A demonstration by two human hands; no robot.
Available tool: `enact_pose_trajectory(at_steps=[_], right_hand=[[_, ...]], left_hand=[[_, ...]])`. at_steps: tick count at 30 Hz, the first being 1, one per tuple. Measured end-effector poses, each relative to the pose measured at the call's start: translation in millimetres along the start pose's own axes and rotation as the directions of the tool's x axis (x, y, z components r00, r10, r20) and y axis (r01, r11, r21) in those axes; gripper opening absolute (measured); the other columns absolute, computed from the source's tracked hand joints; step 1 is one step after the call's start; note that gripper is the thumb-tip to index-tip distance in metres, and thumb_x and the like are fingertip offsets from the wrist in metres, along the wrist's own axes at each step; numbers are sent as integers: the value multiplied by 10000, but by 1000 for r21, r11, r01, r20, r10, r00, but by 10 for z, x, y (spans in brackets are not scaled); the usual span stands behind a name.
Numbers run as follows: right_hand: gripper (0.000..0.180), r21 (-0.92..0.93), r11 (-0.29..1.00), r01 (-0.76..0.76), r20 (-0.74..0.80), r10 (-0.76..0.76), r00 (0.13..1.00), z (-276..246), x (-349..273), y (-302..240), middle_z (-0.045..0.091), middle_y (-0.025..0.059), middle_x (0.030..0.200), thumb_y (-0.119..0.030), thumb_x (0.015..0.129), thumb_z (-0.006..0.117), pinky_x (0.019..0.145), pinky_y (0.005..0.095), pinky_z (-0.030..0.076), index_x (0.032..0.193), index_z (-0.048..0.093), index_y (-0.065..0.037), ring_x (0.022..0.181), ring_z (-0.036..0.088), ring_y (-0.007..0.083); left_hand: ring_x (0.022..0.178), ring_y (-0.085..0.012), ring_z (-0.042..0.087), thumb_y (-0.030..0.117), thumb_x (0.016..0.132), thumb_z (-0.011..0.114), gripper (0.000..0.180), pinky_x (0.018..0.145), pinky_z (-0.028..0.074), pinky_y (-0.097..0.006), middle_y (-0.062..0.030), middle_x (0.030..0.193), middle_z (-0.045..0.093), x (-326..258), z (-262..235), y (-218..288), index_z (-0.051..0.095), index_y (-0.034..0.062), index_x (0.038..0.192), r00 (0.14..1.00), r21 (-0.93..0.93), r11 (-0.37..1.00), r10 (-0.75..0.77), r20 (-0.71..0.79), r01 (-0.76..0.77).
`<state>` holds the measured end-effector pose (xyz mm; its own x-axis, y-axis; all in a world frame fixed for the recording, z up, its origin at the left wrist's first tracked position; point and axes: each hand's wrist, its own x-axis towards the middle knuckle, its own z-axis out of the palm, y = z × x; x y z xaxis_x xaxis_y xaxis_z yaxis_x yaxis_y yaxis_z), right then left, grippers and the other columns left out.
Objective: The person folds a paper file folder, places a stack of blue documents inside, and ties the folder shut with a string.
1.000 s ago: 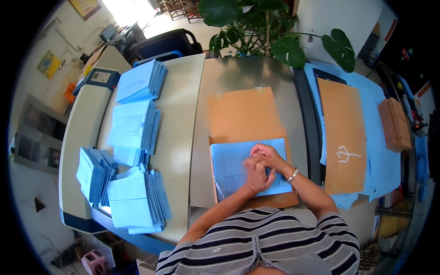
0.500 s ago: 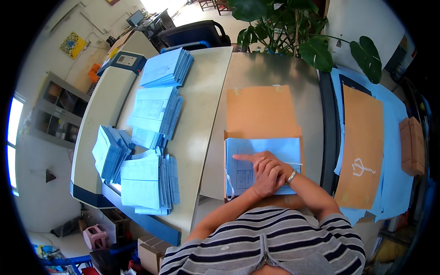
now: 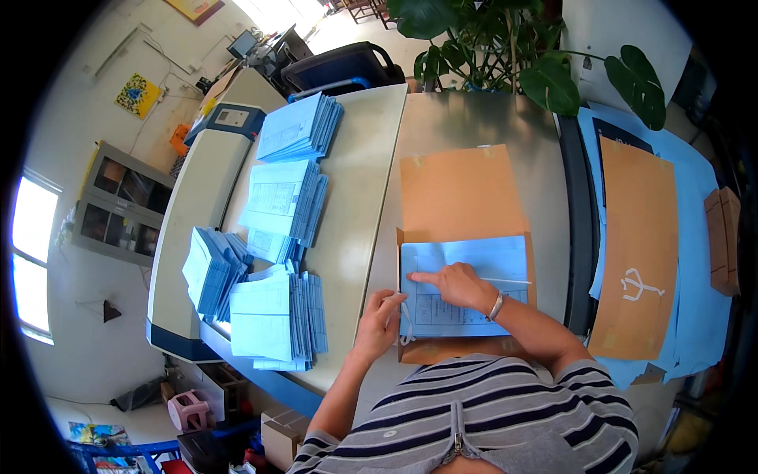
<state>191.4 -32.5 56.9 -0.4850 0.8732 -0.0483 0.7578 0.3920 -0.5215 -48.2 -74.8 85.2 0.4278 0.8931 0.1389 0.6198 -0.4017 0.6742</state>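
A light blue printed sheet (image 3: 466, 272) lies on a tan envelope (image 3: 462, 197) on the table in front of me. My right hand (image 3: 454, 286) rests flat on the sheet, index finger pointing left near its left edge. At the sheet's lower left corner my left hand (image 3: 381, 316) pinches a thin white strip (image 3: 405, 324), fingers closed on it. A bracelet sits on my right wrist.
Several stacks of light blue papers (image 3: 284, 205) lie fanned on a large grey machine (image 3: 193, 229) to the left. Another tan envelope (image 3: 639, 253) lies on blue sheets to the right, beside a brown box (image 3: 726, 237). A leafy plant (image 3: 513, 55) stands at the back.
My hands have separated: the right one moved onto the sheet with a pointing finger, the left one moved down to the sheet's lower left corner. The view shifted rightward over the table.
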Motion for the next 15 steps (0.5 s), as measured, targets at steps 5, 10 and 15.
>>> enact_pose_trajectory(at_steps=[5,10,15], right_hand=[[604,-59,998,-3,4,3,1000,-7,-8,5,703,157,765,-36,886,491,652,450,563,1362,596,-394,711,704,345],[629,-58,998,-23,-2,23,1000,14,-18,-5,693,148,747,-30,883,484,648,444,562,1365,588,-421,702,703,335],[665,-71,996,-46,11,47,999,15,-26,0,675,127,721,-11,868,481,635,439,552,1366,580,-440,684,690,330]], left_hand=[[938,-339,636,-50,848,590,342,787,543,-386,-175,1143,561,100,-59,76,659,50,1167,989,102,995,-3,149,-13],[861,-378,639,21,866,651,138,714,546,-446,-166,1031,580,168,-73,-30,644,26,1004,974,247,964,41,223,-97],[796,-409,625,54,868,678,106,679,522,-483,-162,949,591,247,-97,-179,578,20,883,961,282,947,80,265,-157]])
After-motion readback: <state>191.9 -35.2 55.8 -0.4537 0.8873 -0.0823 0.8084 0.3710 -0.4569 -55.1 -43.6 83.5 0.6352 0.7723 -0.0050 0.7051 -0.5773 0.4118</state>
